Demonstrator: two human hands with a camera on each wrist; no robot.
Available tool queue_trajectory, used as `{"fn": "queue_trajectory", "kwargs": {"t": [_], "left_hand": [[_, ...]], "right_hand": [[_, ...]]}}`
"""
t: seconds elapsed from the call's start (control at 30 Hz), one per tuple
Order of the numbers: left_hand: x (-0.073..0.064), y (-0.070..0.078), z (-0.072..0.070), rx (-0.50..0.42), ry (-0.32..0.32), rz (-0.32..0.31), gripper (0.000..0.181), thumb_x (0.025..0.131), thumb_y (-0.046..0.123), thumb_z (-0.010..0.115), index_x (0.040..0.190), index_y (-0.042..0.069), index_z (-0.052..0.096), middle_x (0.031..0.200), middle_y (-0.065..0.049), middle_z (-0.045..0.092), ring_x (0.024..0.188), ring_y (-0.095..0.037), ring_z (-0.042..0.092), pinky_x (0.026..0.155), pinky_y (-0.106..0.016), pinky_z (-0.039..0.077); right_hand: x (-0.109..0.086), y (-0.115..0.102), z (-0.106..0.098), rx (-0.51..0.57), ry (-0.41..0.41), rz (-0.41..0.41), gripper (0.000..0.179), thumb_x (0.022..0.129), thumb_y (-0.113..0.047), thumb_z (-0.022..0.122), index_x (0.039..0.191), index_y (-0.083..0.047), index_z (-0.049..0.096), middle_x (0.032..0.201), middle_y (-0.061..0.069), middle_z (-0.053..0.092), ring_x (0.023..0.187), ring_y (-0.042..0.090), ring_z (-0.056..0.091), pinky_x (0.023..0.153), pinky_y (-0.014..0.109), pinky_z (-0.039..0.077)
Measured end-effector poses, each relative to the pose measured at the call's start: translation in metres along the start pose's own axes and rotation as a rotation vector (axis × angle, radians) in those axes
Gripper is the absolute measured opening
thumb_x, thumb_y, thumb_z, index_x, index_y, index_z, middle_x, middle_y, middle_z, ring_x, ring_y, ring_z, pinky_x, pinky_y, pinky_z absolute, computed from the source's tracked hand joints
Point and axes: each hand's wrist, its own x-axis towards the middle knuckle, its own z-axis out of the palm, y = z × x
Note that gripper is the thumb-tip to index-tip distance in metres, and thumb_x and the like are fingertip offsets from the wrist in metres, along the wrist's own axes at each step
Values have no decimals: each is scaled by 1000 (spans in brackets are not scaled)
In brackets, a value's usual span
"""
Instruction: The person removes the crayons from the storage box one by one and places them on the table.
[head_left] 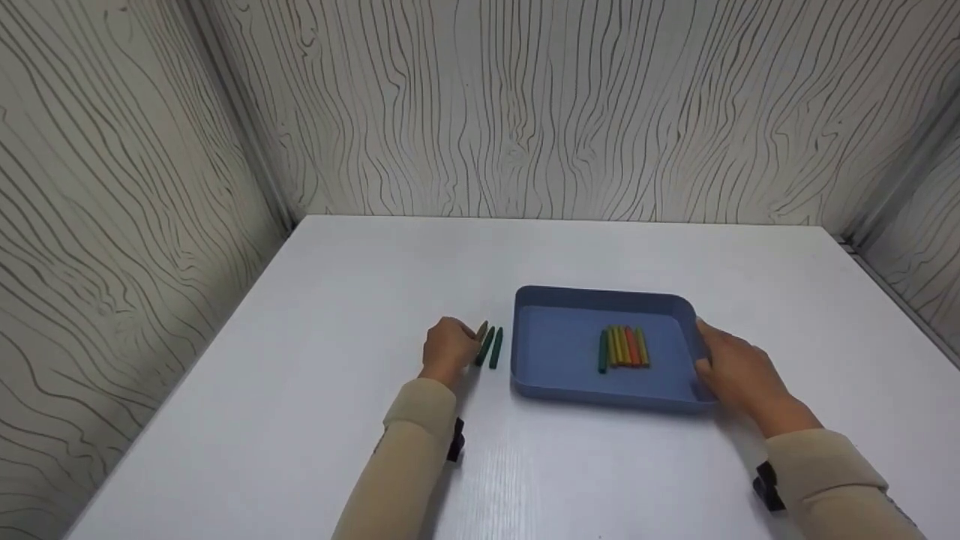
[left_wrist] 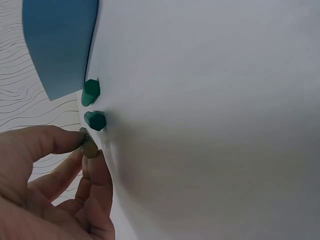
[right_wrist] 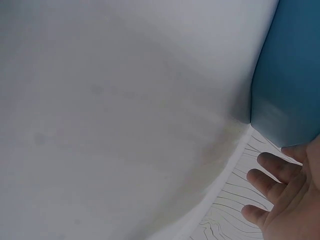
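My left hand (head_left: 450, 346) pinches an olive-yellow crayon (left_wrist: 90, 149) between thumb and fingertips, low over the table. Just right of it, two green crayons (head_left: 496, 348) lie side by side on the white tabletop, to the left of the blue tray (head_left: 577, 393). At the tray's right side, my right hand (head_left: 742, 371) holds the wall, its thumb over the rim and its fingers along the outside. Inside the tray lies a row of crayons: a green crayon (head_left: 603, 351), several yellow crayons (head_left: 619, 346) and an orange-red crayon (head_left: 632, 346).
The white table (head_left: 405, 262) extends around the tray on all sides. Panels with a wood-grain pattern (head_left: 517, 112) stand behind it and at the left and right. Dark wrist cameras (head_left: 456, 441) sit at both sleeves.
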Motion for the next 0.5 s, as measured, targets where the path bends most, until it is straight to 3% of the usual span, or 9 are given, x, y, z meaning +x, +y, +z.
{"fn": "queue_trajectory", "kwargs": {"t": [0.23,0.5], "left_hand": [[-1,0,2,2,-9,-25,14,83,8,68,93,-2,70,88,-12,67,84,-26,63,78,-39,50],[-3,-2,3,18,-10,0,12,81,4,66,89,-1,72,84,-11,67,75,-24,63,69,-37,52]], "right_hand": [[1,0,0,1,-11,15,59,90,-10,45,142,12,27,139,35,36,125,52,33,100,62,24],[0,2,0,6,-4,-13,59,90,-9,45,142,12,28,137,35,38,124,53,34,98,63,26]]}}
